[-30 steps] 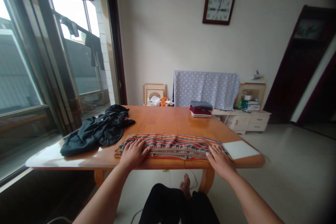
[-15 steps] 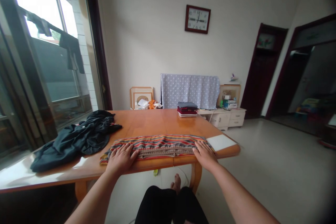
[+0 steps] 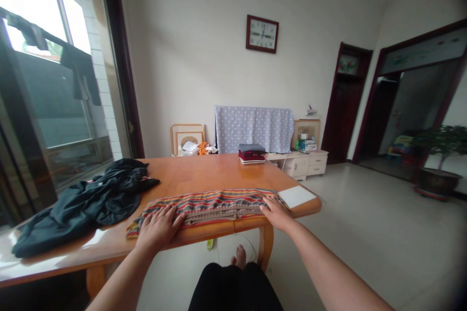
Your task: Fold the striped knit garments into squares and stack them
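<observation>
A striped garment (image 3: 219,199), red, yellow and grey with a beige band along its near side, lies folded into a long strip at the table's front edge. Flat on its left end rests my left hand (image 3: 160,226), fingers spread. My right hand (image 3: 276,212) lies on the right end in the same way, fingers stretched out. Both palms press from above, and neither hand grips the cloth. What kind of garment it is, I cannot tell.
Dark crumpled clothing (image 3: 87,204) lies on the wooden table (image 3: 189,172) at left. A stack of folded clothes (image 3: 251,154) stands at the far edge. A white board or sheet (image 3: 297,197) lies at the right corner. Behind is a low white cabinet (image 3: 301,167).
My view has turned slightly to the right, so everything sits further left and a potted plant shows at right. Both hands stay flat on the striped garment, which looks unchanged.
</observation>
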`<state>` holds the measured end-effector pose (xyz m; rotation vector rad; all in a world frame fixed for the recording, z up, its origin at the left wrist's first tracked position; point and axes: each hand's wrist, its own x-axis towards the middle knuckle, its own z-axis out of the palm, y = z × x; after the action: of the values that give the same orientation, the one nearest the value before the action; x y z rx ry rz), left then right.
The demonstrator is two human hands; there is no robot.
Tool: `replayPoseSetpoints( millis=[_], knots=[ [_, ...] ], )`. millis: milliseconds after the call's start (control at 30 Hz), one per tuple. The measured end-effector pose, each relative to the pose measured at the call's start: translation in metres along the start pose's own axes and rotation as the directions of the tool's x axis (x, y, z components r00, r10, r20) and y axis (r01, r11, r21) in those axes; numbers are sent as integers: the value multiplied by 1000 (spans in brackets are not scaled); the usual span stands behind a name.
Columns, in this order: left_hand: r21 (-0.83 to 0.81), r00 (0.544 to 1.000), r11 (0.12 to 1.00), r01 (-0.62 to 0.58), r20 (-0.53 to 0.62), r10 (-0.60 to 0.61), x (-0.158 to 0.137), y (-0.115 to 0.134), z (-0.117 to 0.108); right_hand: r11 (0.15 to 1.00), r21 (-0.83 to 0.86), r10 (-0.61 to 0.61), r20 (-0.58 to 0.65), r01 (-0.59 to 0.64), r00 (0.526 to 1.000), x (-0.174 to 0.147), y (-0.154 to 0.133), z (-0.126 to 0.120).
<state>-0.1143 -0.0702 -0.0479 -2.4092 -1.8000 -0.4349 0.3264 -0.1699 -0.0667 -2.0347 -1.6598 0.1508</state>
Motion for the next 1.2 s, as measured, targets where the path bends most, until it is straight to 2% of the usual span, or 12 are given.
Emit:
replayPoseSetpoints(
  millis=[67,167,300,400,500,600,700,867,1033,1200],
  knots=[
    [-7,1000,1000,-14,9,14,0,1,-2,990,115,92,-57,-85,994,3,2,-16],
    [-6,999,1000,-5,37,5,3,1,-6,949,174,289,-134,-264,948,11,14,-40],
    [6,996,1000,16,82,-16,9,8,-12,908,131,411,-88,-399,907,22,31,-56],
    [27,999,1000,-11,-38,12,11,24,-18,880,114,468,-40,-461,883,31,34,-55],
    [3,978,991,-132,-162,131,12,54,-22,874,122,475,-1,-471,880,39,27,-50],
    [-122,928,924,-363,-138,347,11,91,-22,867,158,471,43,-472,881,45,18,-45],
    [-243,881,846,-474,-134,454,8,125,-18,859,227,456,74,-460,887,46,10,-43],
    [-307,861,809,-500,-78,503,5,155,-3,830,365,414,100,-420,905,44,4,-48],
    [-280,861,817,-503,-82,502,3,156,15,769,447,430,167,-457,887,44,5,-52],
    [-282,862,819,-500,-76,501,5,155,19,704,480,455,261,-524,851,40,8,-53]
  ],
)
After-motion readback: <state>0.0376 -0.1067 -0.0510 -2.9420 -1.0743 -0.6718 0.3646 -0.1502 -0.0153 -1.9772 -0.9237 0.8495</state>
